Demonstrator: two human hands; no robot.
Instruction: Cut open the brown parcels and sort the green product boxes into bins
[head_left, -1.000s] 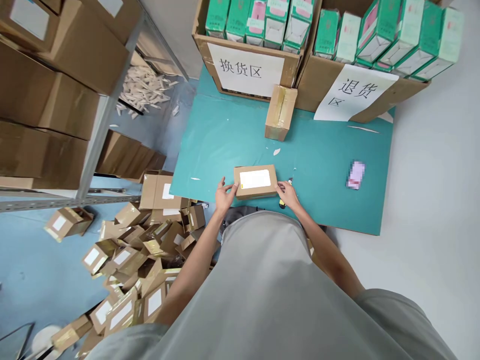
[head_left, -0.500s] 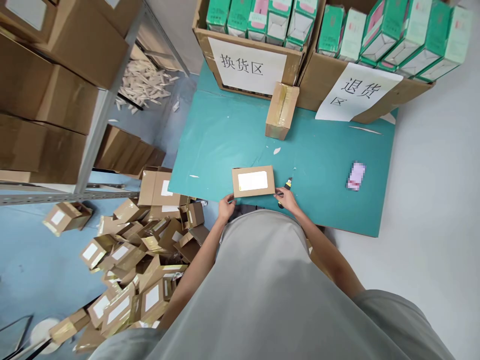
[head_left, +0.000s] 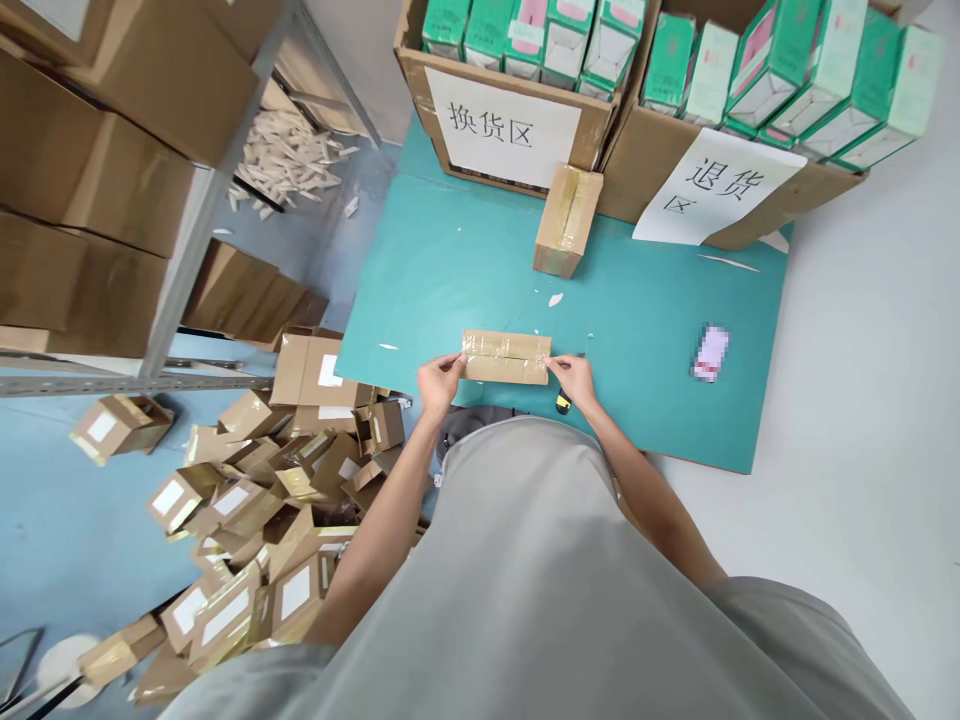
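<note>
A small cardboard box (head_left: 507,358) lies near the front edge of the green-topped table (head_left: 660,400), its taped seam facing up. My left hand (head_left: 441,383) grips its left end, and my right hand (head_left: 573,380) pinches the right end. Partly covered by my right hand is a utility knife (head_left: 563,402); its black and yellow end shows below the fingers. Farther back, a second taped cardboard box (head_left: 568,220) stands against the large cartons.
Two large open cartons with paper signs, an exchange carton (head_left: 502,130) and a returns carton (head_left: 720,185), hold several green boxes. A pixelated pinkish object (head_left: 710,353) lies at right. Discarded boxes (head_left: 247,530) heap on the floor at left, beside a loaded shelf (head_left: 187,240).
The small box has been turned over: its white label faced up before, and now the taped seam does. Both hands have shifted slightly up along its ends.
</note>
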